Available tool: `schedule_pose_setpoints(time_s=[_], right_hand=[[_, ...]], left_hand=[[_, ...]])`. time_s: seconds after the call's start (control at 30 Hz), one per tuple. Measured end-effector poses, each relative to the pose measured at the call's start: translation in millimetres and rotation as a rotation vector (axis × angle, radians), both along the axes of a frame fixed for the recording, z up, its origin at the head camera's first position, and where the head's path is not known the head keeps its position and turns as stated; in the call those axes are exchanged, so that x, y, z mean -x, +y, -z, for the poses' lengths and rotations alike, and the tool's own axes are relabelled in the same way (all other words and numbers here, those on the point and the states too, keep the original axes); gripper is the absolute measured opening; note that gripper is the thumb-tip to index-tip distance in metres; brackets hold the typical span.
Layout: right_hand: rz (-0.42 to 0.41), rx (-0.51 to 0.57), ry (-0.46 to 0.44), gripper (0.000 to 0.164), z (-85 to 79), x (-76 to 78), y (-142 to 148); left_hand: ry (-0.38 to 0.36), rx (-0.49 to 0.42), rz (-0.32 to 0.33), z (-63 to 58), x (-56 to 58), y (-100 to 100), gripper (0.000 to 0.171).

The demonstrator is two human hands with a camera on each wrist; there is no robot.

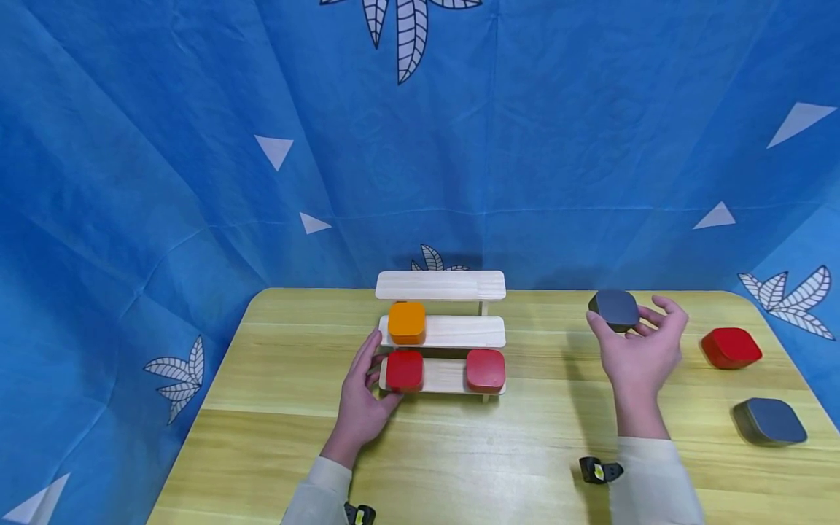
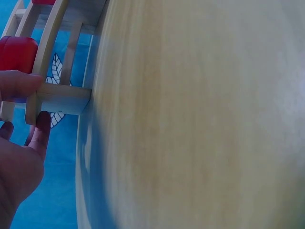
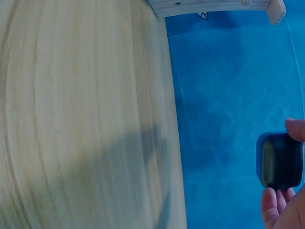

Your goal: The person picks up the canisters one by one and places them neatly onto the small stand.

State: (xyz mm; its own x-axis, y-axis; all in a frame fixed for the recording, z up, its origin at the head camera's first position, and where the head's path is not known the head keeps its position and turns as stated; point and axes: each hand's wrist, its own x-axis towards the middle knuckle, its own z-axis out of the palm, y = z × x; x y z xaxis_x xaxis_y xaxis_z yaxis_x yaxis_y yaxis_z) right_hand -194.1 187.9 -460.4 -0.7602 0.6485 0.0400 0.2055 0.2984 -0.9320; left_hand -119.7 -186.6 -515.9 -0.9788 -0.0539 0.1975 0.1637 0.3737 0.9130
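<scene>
My right hand point(image 1: 646, 350) pinches a dark grey rounded-square box point(image 1: 614, 309) between thumb and fingers, held up over the table's back right part. The right wrist view shows the same box point(image 3: 280, 160) with the thumb on one side and fingertips on the other. At the left end of a three-tier wooden shelf point(image 1: 459, 332), my left hand point(image 1: 362, 408) grips the bottom tier; its thumb point(image 2: 21, 83) lies along the front edge. Beside that hand, a red box point(image 1: 404, 370) sits on the bottom tier, with another red box point(image 1: 485, 370) at the right end. An orange box point(image 1: 407, 323) stands on the middle tier's left.
On the table's right side lie a red box point(image 1: 731, 347) and a second dark grey box point(image 1: 770, 421). The wooden table point(image 1: 499, 467) backs onto a blue patterned cloth point(image 1: 558, 146). The shelf's top tier point(image 1: 440, 285) is near the back edge.
</scene>
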Motion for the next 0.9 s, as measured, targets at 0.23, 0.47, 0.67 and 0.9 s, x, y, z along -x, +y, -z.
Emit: schedule_pose_setpoints(time_s=[0.23,0.47,0.67,0.9], right_hand=[[-0.012,0.010,0.013,0.086,-3.6,-1.2,-3.3],[-0.032,-0.007,0.034,0.088,-6.3,-3.1,-9.2],[-0.043,-0.001,0.049,0.088,-9.2,-5.1,-13.5],[-0.050,-0.022,0.076,0.089,-12.0,-8.7,-19.3]], left_hand=[[0.002,0.000,0.000,-0.6,-0.2,0.1,0.103],[-0.007,-0.004,-0.001,-1.1,0.0,0.6,0.103],[0.003,-0.017,0.008,-3.1,-0.3,1.0,0.103],[-0.003,-0.013,0.004,-1.8,-0.5,0.5,0.103]])
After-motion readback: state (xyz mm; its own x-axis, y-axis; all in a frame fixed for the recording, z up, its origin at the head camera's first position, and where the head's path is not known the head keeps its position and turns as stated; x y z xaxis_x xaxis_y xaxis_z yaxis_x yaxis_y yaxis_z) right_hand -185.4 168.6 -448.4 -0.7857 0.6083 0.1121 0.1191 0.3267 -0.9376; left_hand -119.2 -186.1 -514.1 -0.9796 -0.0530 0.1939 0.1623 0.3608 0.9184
